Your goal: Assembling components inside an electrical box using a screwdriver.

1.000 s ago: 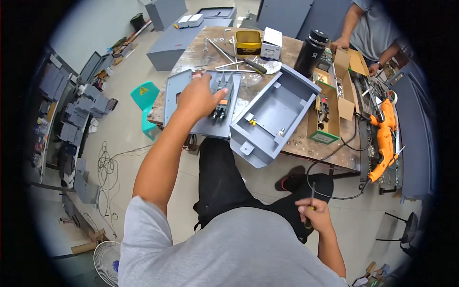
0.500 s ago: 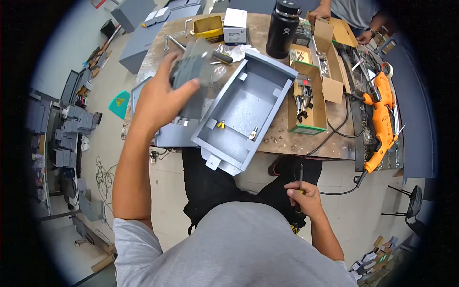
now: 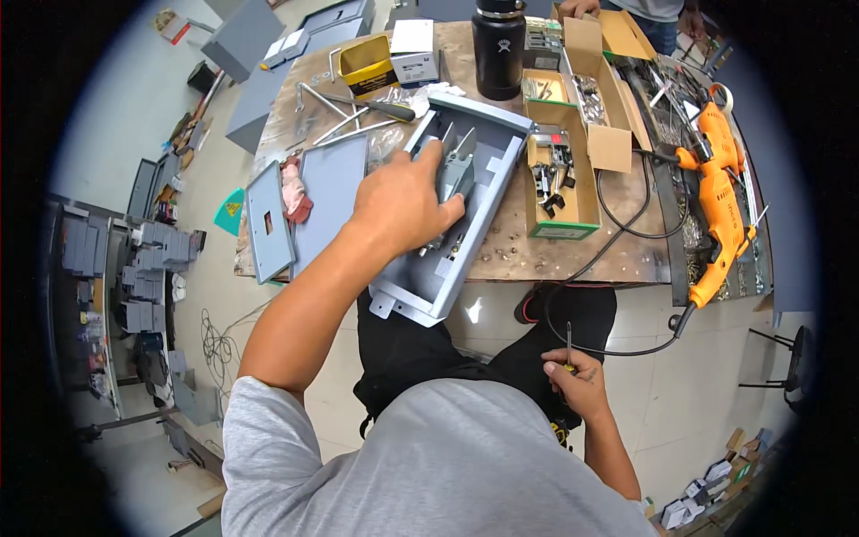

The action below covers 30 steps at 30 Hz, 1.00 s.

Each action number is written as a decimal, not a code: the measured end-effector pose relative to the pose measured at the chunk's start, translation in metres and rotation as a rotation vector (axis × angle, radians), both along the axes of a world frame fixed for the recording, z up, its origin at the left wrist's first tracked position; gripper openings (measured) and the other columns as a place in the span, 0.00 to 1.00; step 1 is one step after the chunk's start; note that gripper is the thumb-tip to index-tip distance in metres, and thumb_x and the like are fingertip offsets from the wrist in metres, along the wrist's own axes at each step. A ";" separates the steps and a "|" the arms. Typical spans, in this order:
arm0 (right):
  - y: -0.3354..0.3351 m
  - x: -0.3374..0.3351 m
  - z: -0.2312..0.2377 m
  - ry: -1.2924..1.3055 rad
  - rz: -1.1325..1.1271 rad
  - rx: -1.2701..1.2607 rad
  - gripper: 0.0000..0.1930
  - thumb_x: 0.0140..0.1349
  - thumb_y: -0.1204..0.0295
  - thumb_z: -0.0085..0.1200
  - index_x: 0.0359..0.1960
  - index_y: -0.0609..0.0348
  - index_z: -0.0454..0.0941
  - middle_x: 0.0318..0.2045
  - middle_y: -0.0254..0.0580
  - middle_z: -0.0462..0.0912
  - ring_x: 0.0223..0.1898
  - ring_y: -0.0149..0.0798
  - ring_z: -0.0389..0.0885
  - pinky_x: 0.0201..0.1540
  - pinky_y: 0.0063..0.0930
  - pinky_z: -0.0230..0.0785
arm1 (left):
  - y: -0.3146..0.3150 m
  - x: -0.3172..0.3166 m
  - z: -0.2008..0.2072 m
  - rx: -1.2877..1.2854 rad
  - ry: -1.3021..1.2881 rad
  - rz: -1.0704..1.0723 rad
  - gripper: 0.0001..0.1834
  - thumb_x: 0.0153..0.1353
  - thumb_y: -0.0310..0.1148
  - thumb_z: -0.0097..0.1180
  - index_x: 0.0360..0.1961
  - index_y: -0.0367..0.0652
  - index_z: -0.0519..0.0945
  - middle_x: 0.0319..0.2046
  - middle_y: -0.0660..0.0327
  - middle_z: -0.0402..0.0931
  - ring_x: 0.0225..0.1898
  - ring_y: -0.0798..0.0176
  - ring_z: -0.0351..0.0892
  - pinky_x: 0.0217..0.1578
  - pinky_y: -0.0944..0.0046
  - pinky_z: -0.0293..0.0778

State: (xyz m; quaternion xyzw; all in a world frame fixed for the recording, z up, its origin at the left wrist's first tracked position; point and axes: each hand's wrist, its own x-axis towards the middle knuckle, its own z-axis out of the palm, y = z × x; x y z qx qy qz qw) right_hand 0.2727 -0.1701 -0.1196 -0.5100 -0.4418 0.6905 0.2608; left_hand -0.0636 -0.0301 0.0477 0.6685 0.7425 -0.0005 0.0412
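Both clamped: left fingers [image 3: 430,159] on partly hidden gray device [image 3: 459,174], right fingers [image 3: 552,369] on screwdriver [image 3: 569,336]

The bench [image 3: 599,266] has a rough, stained wooden top. At its near edge, the grey box [image 3: 490,210] looks like painted metal, smooth with a slight sheen; the device [image 3: 458,172] seen within its outline appears to be matt plastic. Toward the near left corner lie a flat panel [image 3: 333,179] of similar smooth painted finish and a soft, crumpled cloth [image 3: 293,190]. By the far edge stand a smooth black bottle [image 3: 498,58] and a paper carton [image 3: 413,52]; toward the right edge, an open box [image 3: 565,220] is cardboard.
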 end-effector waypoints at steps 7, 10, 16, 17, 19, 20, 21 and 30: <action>0.006 -0.008 0.000 -0.039 0.048 0.126 0.11 0.66 0.73 0.64 0.47 0.65 0.87 0.28 0.30 0.83 0.25 0.22 0.76 0.29 0.19 0.67 | -0.002 0.008 -0.017 -0.026 -0.008 -0.015 0.39 0.60 0.50 0.64 0.68 0.42 0.69 0.49 0.38 0.78 0.47 0.34 0.85 0.48 0.42 0.83; 0.008 -0.010 -0.001 -0.051 0.088 0.212 0.11 0.66 0.73 0.64 0.47 0.64 0.87 0.28 0.29 0.83 0.26 0.22 0.76 0.29 0.19 0.68 | -0.002 0.017 -0.021 -0.016 -0.020 -0.014 0.38 0.60 0.48 0.66 0.67 0.42 0.70 0.49 0.39 0.78 0.47 0.35 0.85 0.47 0.43 0.83; 0.010 -0.003 0.013 -0.095 0.114 0.194 0.11 0.67 0.71 0.64 0.47 0.63 0.87 0.27 0.29 0.82 0.26 0.22 0.76 0.29 0.19 0.68 | -0.005 0.026 -0.017 0.008 -0.061 -0.024 0.35 0.60 0.47 0.67 0.64 0.41 0.71 0.50 0.39 0.77 0.45 0.34 0.85 0.44 0.42 0.84; 0.011 -0.001 0.015 -0.094 0.119 0.184 0.11 0.68 0.70 0.63 0.47 0.64 0.87 0.27 0.29 0.82 0.25 0.22 0.76 0.29 0.19 0.68 | -0.007 0.027 -0.016 0.032 -0.059 -0.026 0.35 0.60 0.47 0.67 0.64 0.42 0.71 0.50 0.39 0.77 0.44 0.34 0.85 0.44 0.42 0.84; 0.015 0.002 0.027 -0.057 0.104 0.083 0.12 0.69 0.68 0.62 0.46 0.64 0.87 0.26 0.30 0.82 0.25 0.23 0.76 0.28 0.19 0.67 | -0.013 0.027 -0.009 0.067 -0.073 -0.019 0.35 0.60 0.48 0.67 0.63 0.41 0.71 0.48 0.39 0.77 0.44 0.34 0.85 0.43 0.42 0.84; 0.017 0.004 0.033 -0.018 0.077 -0.016 0.12 0.70 0.67 0.60 0.45 0.64 0.87 0.25 0.30 0.82 0.24 0.23 0.76 0.27 0.20 0.67 | -0.015 0.028 -0.003 0.104 -0.083 -0.022 0.35 0.60 0.48 0.66 0.63 0.41 0.72 0.47 0.39 0.78 0.44 0.34 0.85 0.43 0.42 0.83; 0.019 0.007 0.033 -0.026 0.078 -0.022 0.12 0.70 0.67 0.60 0.45 0.64 0.87 0.25 0.30 0.82 0.24 0.23 0.76 0.27 0.20 0.67 | -0.017 0.029 0.005 0.098 -0.092 -0.020 0.35 0.60 0.48 0.66 0.63 0.41 0.72 0.47 0.39 0.78 0.44 0.34 0.85 0.43 0.42 0.83; 0.026 0.020 0.048 -0.016 -0.018 -0.032 0.13 0.72 0.67 0.60 0.47 0.67 0.86 0.25 0.31 0.80 0.24 0.24 0.76 0.28 0.20 0.68 | -0.065 -0.025 0.079 0.381 -0.906 0.131 0.34 0.60 0.43 0.67 0.65 0.39 0.76 0.38 0.58 0.78 0.45 0.67 0.80 0.43 0.67 0.75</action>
